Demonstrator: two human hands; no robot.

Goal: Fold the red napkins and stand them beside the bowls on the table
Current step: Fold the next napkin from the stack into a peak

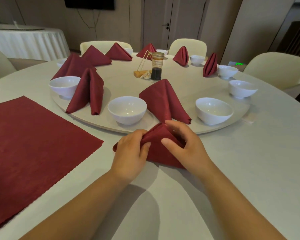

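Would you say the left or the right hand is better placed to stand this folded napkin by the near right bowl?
Right, probably. The right hand grips the napkin on the side nearer that bowl; the left hand would have to cross over.

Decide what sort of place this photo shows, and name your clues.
Probably a restaurant's private dining room: a large round table with a turntable, ringed by white bowls and folded red napkins, plus a skirted table behind.
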